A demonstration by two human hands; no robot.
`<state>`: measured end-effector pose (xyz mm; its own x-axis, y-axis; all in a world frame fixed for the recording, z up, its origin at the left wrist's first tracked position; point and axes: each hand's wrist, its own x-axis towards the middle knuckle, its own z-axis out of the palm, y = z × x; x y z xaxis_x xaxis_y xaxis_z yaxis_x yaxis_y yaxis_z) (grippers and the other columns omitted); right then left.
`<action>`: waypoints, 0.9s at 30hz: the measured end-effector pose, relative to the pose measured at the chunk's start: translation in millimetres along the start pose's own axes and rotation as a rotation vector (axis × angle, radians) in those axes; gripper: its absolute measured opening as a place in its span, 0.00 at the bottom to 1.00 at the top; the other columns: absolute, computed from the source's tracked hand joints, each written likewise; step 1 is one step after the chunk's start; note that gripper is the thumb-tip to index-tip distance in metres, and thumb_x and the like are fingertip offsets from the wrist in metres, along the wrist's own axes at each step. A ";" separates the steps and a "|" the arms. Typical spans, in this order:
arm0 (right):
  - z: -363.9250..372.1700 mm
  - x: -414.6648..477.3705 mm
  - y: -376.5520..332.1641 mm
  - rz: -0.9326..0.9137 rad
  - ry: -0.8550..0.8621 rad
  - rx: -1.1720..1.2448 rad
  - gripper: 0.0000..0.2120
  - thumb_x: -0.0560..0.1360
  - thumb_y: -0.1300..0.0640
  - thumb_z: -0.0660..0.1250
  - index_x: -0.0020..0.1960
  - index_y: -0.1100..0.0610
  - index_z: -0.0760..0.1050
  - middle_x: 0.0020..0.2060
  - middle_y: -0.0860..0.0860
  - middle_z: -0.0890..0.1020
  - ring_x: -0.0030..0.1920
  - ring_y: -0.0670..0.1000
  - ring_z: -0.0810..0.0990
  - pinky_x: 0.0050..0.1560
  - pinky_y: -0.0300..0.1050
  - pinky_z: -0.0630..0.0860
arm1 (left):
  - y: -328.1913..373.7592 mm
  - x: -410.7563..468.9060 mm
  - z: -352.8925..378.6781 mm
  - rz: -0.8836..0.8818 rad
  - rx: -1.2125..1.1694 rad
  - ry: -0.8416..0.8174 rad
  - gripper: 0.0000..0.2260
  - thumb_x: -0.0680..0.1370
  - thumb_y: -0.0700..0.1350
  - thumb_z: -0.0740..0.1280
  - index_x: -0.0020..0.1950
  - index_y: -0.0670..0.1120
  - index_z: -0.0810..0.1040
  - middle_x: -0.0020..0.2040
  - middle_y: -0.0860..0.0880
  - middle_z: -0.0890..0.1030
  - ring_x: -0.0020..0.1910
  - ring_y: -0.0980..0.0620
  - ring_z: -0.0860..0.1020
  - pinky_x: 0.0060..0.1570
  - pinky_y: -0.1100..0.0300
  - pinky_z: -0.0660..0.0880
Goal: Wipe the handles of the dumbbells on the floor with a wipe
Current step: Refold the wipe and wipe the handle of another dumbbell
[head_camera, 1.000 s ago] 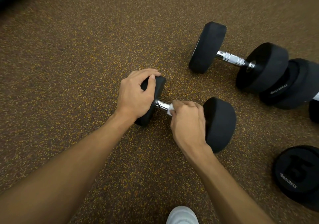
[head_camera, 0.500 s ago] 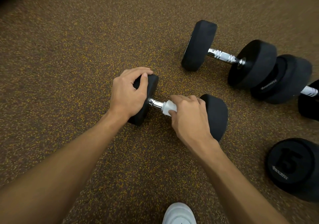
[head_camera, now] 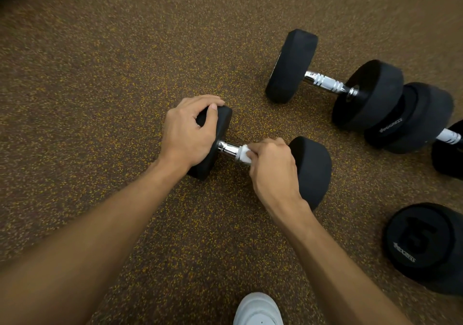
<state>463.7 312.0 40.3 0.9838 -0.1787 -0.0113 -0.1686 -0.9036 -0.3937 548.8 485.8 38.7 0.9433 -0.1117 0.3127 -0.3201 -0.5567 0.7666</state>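
Down on the speckled brown floor (head_camera: 100,99) lies the nearest dumbbell (head_camera: 313,169), flat on its side. The left grip (head_camera: 190,134) curls over the top of its left head, thumb on the inner face, holding it. The right grip (head_camera: 271,169) is closed round a white wipe (head_camera: 244,156), which is wrapped on the chrome handle (head_camera: 226,149) just beside the right head. A second dumbbell (head_camera: 325,82) lies farther off to the right, touching a third dumbbell (head_camera: 411,124). A dumbbell marked 15 (head_camera: 426,244) sits nearer at the right edge. A white shoe (head_camera: 258,309) shows at the bottom.
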 end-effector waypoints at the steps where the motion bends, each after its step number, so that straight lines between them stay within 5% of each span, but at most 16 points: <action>1: 1.3 1.7 -2.6 0.025 -0.014 0.018 0.08 0.81 0.62 0.68 0.49 0.54 0.84 0.43 0.51 0.79 0.46 0.53 0.74 0.43 0.49 0.64 | 0.2 -0.3 -0.2 0.001 0.001 0.000 0.12 0.85 0.47 0.64 0.60 0.51 0.88 0.59 0.59 0.86 0.64 0.58 0.81 0.69 0.61 0.74; 4: 3.2 8.2 -10.2 0.070 -0.048 0.178 0.10 0.83 0.58 0.66 0.47 0.55 0.85 0.37 0.52 0.80 0.40 0.54 0.78 0.42 0.55 0.77 | 0.7 -0.3 -1.5 0.002 0.009 0.000 0.12 0.85 0.46 0.64 0.60 0.51 0.87 0.59 0.59 0.86 0.64 0.57 0.81 0.69 0.62 0.73; 9: -2.4 4.5 -3.5 0.117 -0.008 0.206 0.11 0.83 0.57 0.66 0.52 0.54 0.88 0.38 0.54 0.84 0.40 0.55 0.80 0.44 0.55 0.80 | -0.1 -0.2 -1.2 0.007 0.002 0.002 0.12 0.85 0.46 0.64 0.60 0.51 0.88 0.60 0.58 0.86 0.64 0.58 0.81 0.70 0.56 0.74; 12: 1.5 8.3 -14.4 0.104 -0.042 0.208 0.14 0.84 0.56 0.65 0.43 0.56 0.83 0.33 0.53 0.80 0.36 0.53 0.78 0.41 0.54 0.79 | -0.8 -0.5 -1.2 0.001 -0.003 0.006 0.12 0.85 0.47 0.64 0.60 0.51 0.87 0.60 0.58 0.86 0.64 0.57 0.81 0.70 0.56 0.75; 20: 0.2 8.6 -4.7 0.146 -0.057 0.202 0.16 0.84 0.57 0.64 0.38 0.57 0.78 0.31 0.54 0.79 0.32 0.53 0.76 0.35 0.48 0.71 | 0.4 -0.2 -2.0 0.001 -0.001 0.000 0.12 0.85 0.46 0.64 0.60 0.51 0.87 0.60 0.59 0.86 0.64 0.59 0.80 0.70 0.59 0.74; 27: 11.4 -10.8 1.4 -0.012 0.171 0.361 0.05 0.79 0.64 0.74 0.53 0.59 0.88 0.50 0.53 0.88 0.51 0.51 0.85 0.58 0.51 0.81 | 0.1 -0.4 -0.8 0.007 -0.008 0.001 0.12 0.85 0.46 0.64 0.60 0.50 0.87 0.60 0.58 0.86 0.64 0.58 0.80 0.70 0.56 0.75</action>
<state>453.5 317.1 29.4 0.9564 -0.2582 0.1366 -0.0949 -0.7170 -0.6906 548.4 486.5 39.2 0.9411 -0.1149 0.3180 -0.3269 -0.5492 0.7691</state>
